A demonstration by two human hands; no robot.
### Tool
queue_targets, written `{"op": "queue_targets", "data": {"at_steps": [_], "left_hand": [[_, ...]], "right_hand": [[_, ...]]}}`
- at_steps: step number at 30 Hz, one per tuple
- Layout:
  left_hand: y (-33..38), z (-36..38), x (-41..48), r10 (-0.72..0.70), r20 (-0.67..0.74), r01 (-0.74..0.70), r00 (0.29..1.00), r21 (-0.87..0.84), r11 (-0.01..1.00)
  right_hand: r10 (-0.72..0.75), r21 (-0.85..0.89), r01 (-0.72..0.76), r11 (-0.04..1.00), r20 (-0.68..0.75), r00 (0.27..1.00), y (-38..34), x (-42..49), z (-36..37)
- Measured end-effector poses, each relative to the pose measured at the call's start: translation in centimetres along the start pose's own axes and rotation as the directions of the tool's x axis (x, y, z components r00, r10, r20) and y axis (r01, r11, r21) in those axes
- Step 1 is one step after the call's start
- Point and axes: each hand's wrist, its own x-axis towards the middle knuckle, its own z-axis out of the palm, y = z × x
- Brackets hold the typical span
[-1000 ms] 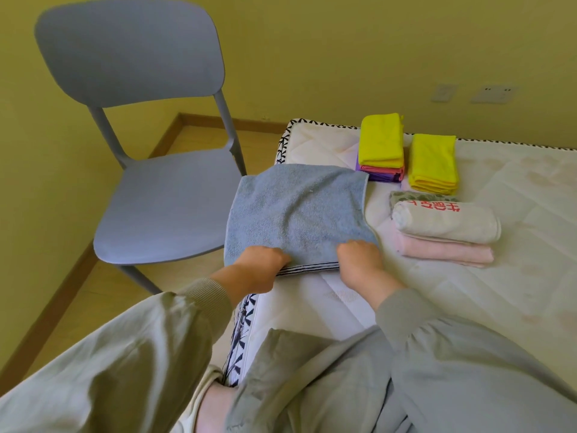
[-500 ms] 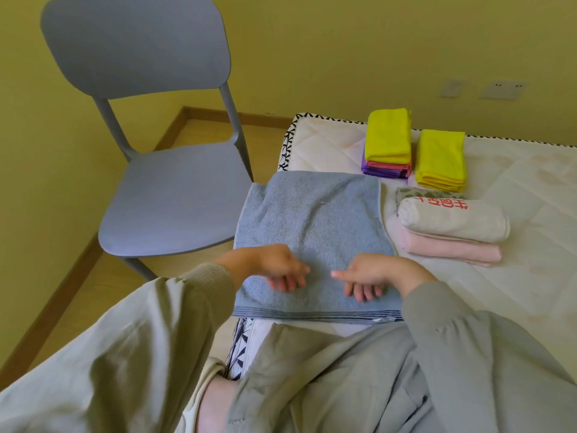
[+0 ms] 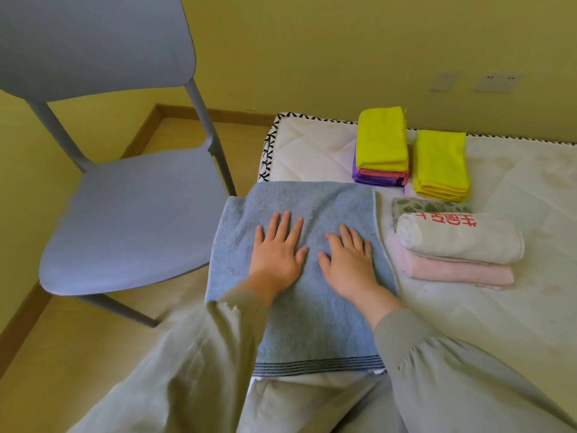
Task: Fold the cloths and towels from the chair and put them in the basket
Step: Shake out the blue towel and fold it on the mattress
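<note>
You are pressing your left hand (image 3: 276,250) and right hand (image 3: 349,260), fingers flat and grasping nothing, on the partly folded blue-grey terry towel (image 3: 312,323), which is lying across the left edge of the white quilted mattress (image 3: 312,151). Stacked yellow, pink and purple cloths (image 3: 382,142) and a rolled white towel (image 3: 459,239) are sitting near its far left corner, and the grey plastic chair (image 3: 131,220) is showing no cloth. By the look of it, finishing this fold and filling the basket are what is remaining, and no basket is showing.

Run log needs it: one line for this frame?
left hand: flat on blue towel | right hand: same | basket: not in view
</note>
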Motion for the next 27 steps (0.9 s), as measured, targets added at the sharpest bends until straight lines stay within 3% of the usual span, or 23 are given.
{"op": "queue_targets", "data": {"at_steps": [2,5,8,12,14,16,17,19,21,22,24,26,27], "left_hand": [[-0.2,1.1,0.1,0.015,-0.045,-0.013,0.999,0.026,1.000],[-0.2,1.6,0.6,0.016,-0.089,-0.014,0.996,0.026,1.000],[-0.3,1.8,0.6,0.020,-0.117,-0.017,0.993,0.030,0.999],[-0.1,2.0,0.8,0.027,-0.133,-0.024,0.991,0.027,0.999],[0.0,2.0,0.9,0.023,-0.149,-0.022,0.989,0.012,1.000],[-0.1,2.1,0.8,0.027,-0.159,-0.027,0.987,0.000,1.000],[-0.2,2.2,0.6,0.031,-0.164,-0.032,0.986,-0.004,0.999],[-0.3,2.3,0.5,0.038,-0.160,-0.039,0.986,-0.008,0.999],[-0.2,2.3,0.6,0.033,-0.163,-0.037,0.986,-0.018,0.999],[-0.2,2.2,0.6,0.027,-0.170,-0.032,0.985,-0.025,0.999],[-0.2,2.2,0.7,0.012,-0.173,-0.019,0.985,-0.038,0.999],[-0.2,2.2,0.8,0.003,-0.169,-0.011,0.986,-0.045,0.999],[-0.2,2.2,0.9,0.001,-0.166,-0.009,0.986,-0.048,0.999]], "right_hand": [[0.082,-0.036,-0.081,0.996,0.017,0.996,0.8,0.7,0.3],[0.319,-0.062,-0.317,0.947,0.026,0.948,1.4,2.0,0.1],[0.353,0.043,-0.352,0.935,-0.043,0.934,0.5,3.3,-0.5],[0.180,0.098,-0.162,0.982,-0.214,0.960,0.5,6.0,-2.7],[-0.029,0.030,0.034,0.999,-0.165,0.986,0.6,7.4,-3.3],[-0.171,-0.072,0.169,0.983,-0.026,0.985,1.1,8.2,-2.6],[-0.137,-0.104,0.139,0.985,0.030,0.990,1.7,8.5,-2.0],[0.161,-0.050,-0.160,0.986,0.023,0.987,2.7,9.0,-1.4],[0.450,0.059,-0.447,0.893,-0.037,0.893,2.4,9.5,-1.4],[0.457,0.066,-0.452,0.890,-0.099,0.884,1.5,9.6,-1.5],[0.225,-0.006,-0.234,0.972,-0.256,0.940,-0.1,9.2,-1.1],[0.010,-0.100,-0.035,0.994,-0.234,0.972,-0.3,8.1,0.2],[0.020,-0.118,-0.043,0.992,-0.183,0.983,0.1,7.8,0.6]]}}
